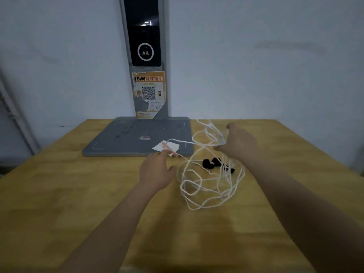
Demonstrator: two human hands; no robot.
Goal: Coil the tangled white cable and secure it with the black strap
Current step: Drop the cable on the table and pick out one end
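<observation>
The tangled white cable hangs in loose loops from my right hand, which pinches several strands above the wooden table. Its lower loops lie on the tabletop. One strand runs left to a pink-tipped end at my left hand, whose fingertips hold that end near a white paper scrap. The black strap lies crumpled on the table behind the hanging loops, below my right hand.
A grey device base sits at the table's back edge, with an upright column bearing a dark screen and an orange QR sticker. A white wall stands behind. The table's edges fall away at left and right.
</observation>
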